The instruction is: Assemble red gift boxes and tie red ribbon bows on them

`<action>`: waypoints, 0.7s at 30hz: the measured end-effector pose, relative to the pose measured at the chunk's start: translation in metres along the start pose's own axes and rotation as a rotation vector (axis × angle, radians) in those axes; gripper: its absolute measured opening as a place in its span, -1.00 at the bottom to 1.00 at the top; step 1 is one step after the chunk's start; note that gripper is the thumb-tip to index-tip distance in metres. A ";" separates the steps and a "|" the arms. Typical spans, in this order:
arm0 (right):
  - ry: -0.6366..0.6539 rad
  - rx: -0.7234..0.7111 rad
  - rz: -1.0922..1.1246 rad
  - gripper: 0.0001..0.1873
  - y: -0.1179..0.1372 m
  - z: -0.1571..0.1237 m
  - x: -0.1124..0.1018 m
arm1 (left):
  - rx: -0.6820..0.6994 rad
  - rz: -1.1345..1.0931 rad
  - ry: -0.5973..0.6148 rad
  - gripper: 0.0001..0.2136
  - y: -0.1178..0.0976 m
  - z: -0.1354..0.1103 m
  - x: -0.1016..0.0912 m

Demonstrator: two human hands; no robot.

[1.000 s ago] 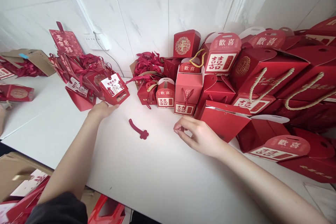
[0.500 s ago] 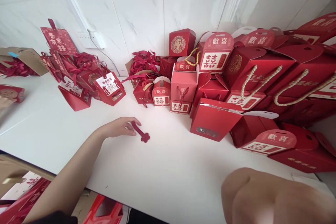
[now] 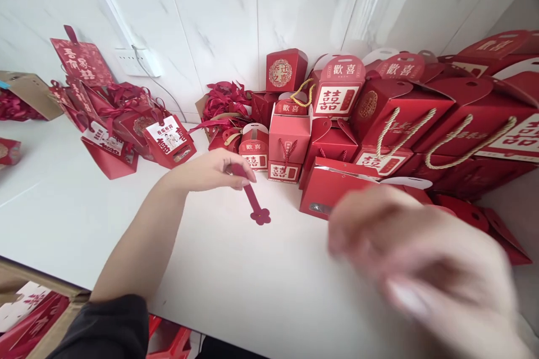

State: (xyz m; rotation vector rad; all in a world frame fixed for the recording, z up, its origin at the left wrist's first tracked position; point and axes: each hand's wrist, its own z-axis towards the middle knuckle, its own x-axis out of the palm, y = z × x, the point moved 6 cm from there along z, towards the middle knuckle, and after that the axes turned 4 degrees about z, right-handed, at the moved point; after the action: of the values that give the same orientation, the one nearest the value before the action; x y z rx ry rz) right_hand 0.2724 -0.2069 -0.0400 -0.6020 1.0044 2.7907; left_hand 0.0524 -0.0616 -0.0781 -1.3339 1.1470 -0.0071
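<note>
My left hand (image 3: 229, 173) pinches a dark red strip with a flower-shaped end (image 3: 252, 199) between thumb and fingers. The strip hangs down over the white table, its flower end lowest. Close to the camera, my right hand (image 3: 421, 263) is smeared by motion. Its fingers look curled, but whether anything is in them does not show. Behind it stands a red gift box with a small clear window (image 3: 322, 193), partly covered by the hand.
Red gift boxes with rope handles (image 3: 404, 123) are stacked along the wall at right. Burgundy ribbons (image 3: 227, 98) fill a carton at the back. Decorated boxes (image 3: 170, 143) stand at left on the white table (image 3: 236, 280). A socket strip (image 3: 137, 61) is on the tiled wall.
My left hand has moved right and up with the strip. My right hand has risen from the lower right and opened into view. Another person's hand at far left has gone from view.
</note>
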 end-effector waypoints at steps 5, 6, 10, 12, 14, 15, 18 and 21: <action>0.115 0.462 0.324 -0.72 -0.075 0.017 0.033 | 0.062 0.004 -0.153 -0.86 -0.037 -0.007 -0.005; 0.151 0.522 0.420 -0.69 -0.084 0.016 0.042 | 0.069 0.002 -0.184 -0.88 -0.040 -0.009 -0.004; 0.219 0.575 0.607 -0.72 -0.091 0.012 0.061 | 0.075 -0.055 -0.354 -0.90 -0.038 -0.014 -0.003; 0.173 0.554 0.584 -0.79 -0.090 0.013 0.060 | 0.086 -0.133 -0.449 -0.84 -0.034 -0.014 -0.002; 0.099 0.537 0.571 -0.83 -0.092 0.014 0.055 | 0.108 -0.241 -0.485 -0.73 -0.031 -0.011 0.003; 0.061 0.528 0.569 -0.84 -0.093 0.015 0.053 | 0.116 -0.288 -0.455 -0.70 -0.031 -0.008 0.008; -0.040 0.475 0.515 -0.86 -0.096 0.017 0.044 | 0.120 -0.296 -0.225 -0.73 -0.034 -0.001 0.030; -0.095 0.396 0.353 -0.90 -0.092 0.018 0.037 | 0.116 -0.241 -0.134 -0.76 -0.037 0.000 0.046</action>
State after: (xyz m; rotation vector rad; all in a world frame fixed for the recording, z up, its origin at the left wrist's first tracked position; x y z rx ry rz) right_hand 0.2541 -0.1251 -0.0964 -0.2566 1.7252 2.7333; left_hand 0.0972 -0.1007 -0.0796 -1.3411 0.8564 -0.1553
